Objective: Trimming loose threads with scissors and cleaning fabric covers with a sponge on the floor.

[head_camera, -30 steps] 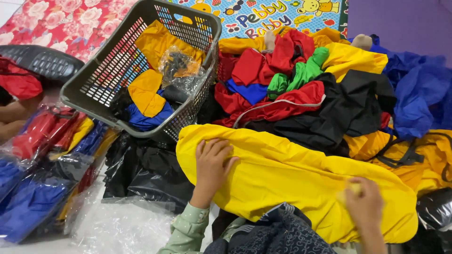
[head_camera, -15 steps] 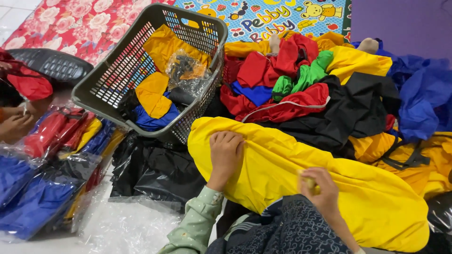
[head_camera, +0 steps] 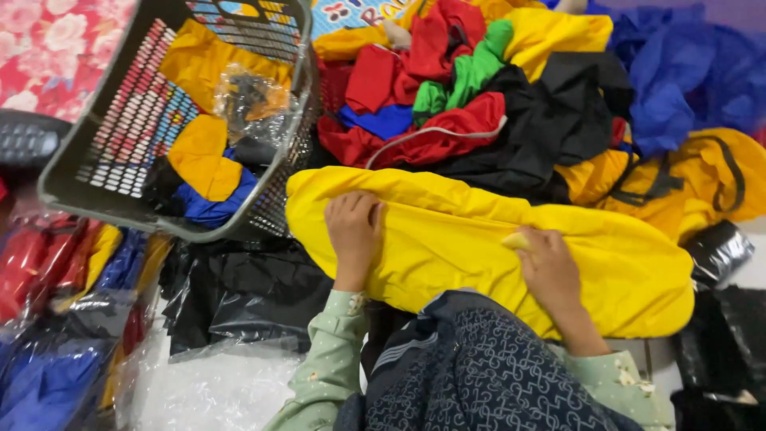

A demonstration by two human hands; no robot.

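Yellow garment (head_camera: 479, 247) spread flat just right of and below the grey basket (head_camera: 88, 199), touching its near corner; long axis left to right, dipping toward the right end; left hand (head_camera: 353, 230) pressed flat, fingers loosely curled on the end nearest the basket; right hand (head_camera: 546, 267) further along, pinching a fold; both on the cloth, left nearer the basket.

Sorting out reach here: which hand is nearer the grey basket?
Left. The left hand lies on the yellow garment just right of the grey basket; the right hand is farther right.
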